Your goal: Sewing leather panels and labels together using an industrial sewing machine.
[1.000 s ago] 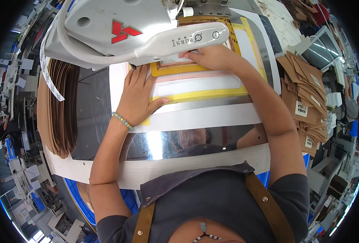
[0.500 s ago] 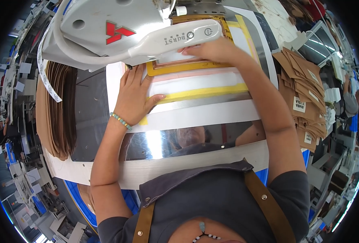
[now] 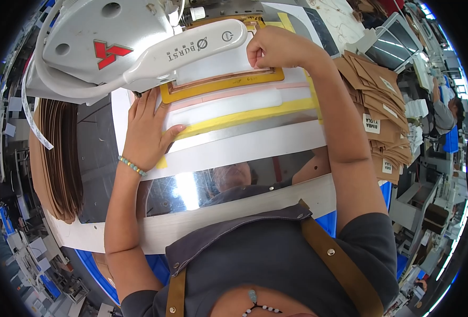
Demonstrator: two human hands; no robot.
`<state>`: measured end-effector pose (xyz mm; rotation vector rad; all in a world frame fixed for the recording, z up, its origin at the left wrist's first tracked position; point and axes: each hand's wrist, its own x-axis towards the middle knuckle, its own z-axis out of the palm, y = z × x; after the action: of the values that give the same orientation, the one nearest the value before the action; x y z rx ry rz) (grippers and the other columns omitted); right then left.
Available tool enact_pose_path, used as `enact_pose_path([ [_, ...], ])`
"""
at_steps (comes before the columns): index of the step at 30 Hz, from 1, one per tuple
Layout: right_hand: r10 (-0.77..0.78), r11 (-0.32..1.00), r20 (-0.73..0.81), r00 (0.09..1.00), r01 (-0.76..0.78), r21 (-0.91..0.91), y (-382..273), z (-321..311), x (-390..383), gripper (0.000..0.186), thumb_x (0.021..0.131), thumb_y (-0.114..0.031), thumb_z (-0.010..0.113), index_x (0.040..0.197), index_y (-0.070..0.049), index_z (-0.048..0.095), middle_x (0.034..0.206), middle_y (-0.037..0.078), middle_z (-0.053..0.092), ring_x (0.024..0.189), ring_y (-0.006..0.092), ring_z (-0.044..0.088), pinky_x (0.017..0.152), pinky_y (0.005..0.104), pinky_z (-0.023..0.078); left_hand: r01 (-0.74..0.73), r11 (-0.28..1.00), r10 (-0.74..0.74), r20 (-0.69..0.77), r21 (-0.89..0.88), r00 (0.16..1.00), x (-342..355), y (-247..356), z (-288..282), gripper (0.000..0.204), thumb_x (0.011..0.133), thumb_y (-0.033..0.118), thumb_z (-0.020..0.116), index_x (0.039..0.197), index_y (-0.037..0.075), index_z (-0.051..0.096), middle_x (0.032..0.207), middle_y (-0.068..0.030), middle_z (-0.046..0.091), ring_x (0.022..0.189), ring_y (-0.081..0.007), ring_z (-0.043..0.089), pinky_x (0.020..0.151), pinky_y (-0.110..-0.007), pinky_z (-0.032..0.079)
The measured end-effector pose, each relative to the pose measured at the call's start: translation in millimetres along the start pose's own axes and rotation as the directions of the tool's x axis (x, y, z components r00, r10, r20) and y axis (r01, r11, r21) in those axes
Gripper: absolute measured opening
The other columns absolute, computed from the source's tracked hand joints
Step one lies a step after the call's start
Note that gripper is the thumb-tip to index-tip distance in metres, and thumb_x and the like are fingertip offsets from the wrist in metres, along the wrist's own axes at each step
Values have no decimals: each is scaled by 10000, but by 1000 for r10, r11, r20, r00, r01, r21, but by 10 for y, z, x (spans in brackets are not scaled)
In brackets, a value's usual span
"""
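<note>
A yellow frame [image 3: 228,83] with a brown inner border surrounds a white sheet [image 3: 199,70], partly hidden by the machine's white lamp arm [image 3: 205,43]. My left hand [image 3: 147,129] lies flat at the frame's left edge, fingers stretched and thumb spread toward a yellow tape strip [image 3: 250,114]. Over the frame's right side is my right hand [image 3: 281,47], its fingers curled together with the tips down near the inner border. Whatever they may pinch is hidden. Under the frame lies a larger white sheet with pink and yellow strips.
A white sewing machine head [image 3: 75,45] overhangs the upper left. Brown folded pieces [image 3: 57,158] stand stacked at the left. On the right is a pile of brown pieces with white labels [image 3: 376,103]. A shiny metal plate [image 3: 234,182] runs along the near side.
My right hand has drawn out from behind the lamp arm to the frame's right side, its fingers now curled. The left hand stays flat by the frame. The whole view has shifted slightly.
</note>
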<state>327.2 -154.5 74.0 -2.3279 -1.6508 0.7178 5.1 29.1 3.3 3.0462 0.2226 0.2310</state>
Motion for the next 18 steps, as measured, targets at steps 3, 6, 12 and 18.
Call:
enact_pose_path([
  [3,-3,1000,5,1000,3,-5,-36,-9,-2,58,796,-37,723,835,-10,758,746,88,699,728,182,662,676,338,517,-5,1000,5,-2,-2,1000,-1,-11,2,821,1032,639,519,1543,-3,517,1626,-293,406,1550,-438,315,1289,-525,200],
  [6,12,998,2,1000,-12,-54,-53,3,3,60,799,-37,720,840,-15,757,760,93,705,742,197,672,684,348,522,-3,1000,2,5,4,1000,-3,-14,-1,824,1034,646,508,1542,-3,520,1625,-296,408,1549,-438,316,1288,-524,202],
  [12,22,994,-2,1000,-22,-108,-71,49,-15,86,801,-1,686,853,-34,746,822,90,702,788,240,673,731,367,530,4,1000,-4,-3,-7,1000,-10,-2,-4,799,1028,624,536,1529,1,534,1628,-298,406,1544,-441,324,1288,-521,204],
  [18,-103,926,-74,992,69,-372,-48,269,-58,64,835,34,639,795,-9,665,1009,120,652,895,307,666,817,417,545,-3,1000,2,-15,-9,1000,-9,-28,24,770,1022,596,567,1521,10,541,1636,-292,399,1550,-436,319,1292,-517,199],
])
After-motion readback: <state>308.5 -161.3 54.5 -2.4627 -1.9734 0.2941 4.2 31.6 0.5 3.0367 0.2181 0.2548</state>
